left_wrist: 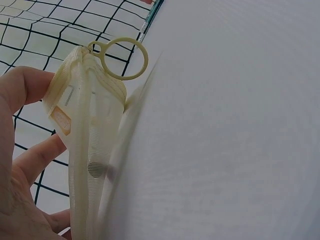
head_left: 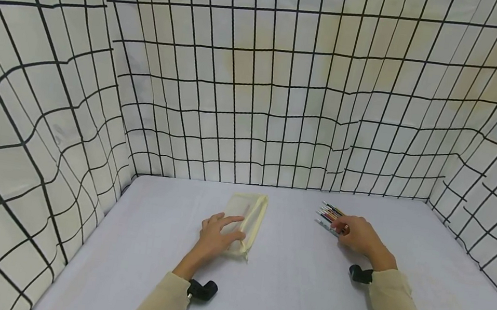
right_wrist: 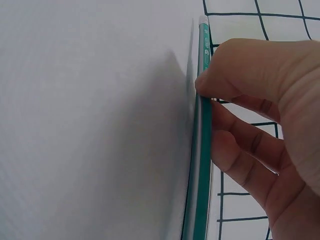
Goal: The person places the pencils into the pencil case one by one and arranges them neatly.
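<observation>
My left hand (head_left: 217, 236) is over a pale yellow mesh zip pouch (head_left: 256, 224) lying on the table, thumb and forefinger spread apart. In the left wrist view, the thumb (left_wrist: 35, 85) and another finger touch the pouch (left_wrist: 82, 150) near its end, where a yellow ring pull (left_wrist: 125, 59) hangs from the zip. At the right, my right hand (head_left: 357, 234) is at a bunch of pencils (head_left: 328, 212) on the table. Up close, its curled thumb and fingers pinch a green and silver pencil (right_wrist: 202, 135). The palm side hides the other pencils there.
A white cloth covers the table (head_left: 277, 295). White walls with a black grid net (head_left: 284, 97) stand at the back and both sides. Each wrist carries a small black camera, such as the left one (head_left: 204, 290).
</observation>
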### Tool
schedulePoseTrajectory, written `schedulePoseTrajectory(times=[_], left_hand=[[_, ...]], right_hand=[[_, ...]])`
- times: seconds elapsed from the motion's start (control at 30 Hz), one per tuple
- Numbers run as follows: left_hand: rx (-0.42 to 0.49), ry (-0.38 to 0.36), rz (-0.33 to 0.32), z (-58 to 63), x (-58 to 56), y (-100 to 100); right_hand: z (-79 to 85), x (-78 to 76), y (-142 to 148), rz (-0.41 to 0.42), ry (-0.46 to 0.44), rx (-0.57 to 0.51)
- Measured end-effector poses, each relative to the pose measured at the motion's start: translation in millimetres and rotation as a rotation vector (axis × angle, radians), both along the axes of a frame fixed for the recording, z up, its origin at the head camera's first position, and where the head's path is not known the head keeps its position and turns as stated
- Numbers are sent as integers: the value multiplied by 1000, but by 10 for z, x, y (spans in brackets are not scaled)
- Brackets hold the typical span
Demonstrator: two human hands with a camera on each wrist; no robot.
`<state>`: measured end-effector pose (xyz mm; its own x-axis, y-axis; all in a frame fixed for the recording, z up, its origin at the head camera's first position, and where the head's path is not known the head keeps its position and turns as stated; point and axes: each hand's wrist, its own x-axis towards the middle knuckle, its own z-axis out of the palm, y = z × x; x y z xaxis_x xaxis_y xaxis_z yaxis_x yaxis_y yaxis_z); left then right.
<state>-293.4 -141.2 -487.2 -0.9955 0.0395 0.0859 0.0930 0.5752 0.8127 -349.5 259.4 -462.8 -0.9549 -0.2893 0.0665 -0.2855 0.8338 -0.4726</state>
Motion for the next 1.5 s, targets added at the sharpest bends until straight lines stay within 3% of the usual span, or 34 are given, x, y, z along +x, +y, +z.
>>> schedulePoseTrajectory(times=[0.4, 0.93, 1.5], left_hand=[[-5, 2, 4, 5, 8, 3], [-3, -1, -2, 15, 10, 1], [5, -4, -4, 7, 2, -3]], right_hand=[[48, -10, -33, -12, -12, -85], [72, -4, -81, -29, 3, -303], [81, 6, -276, -170, -107, -621]])
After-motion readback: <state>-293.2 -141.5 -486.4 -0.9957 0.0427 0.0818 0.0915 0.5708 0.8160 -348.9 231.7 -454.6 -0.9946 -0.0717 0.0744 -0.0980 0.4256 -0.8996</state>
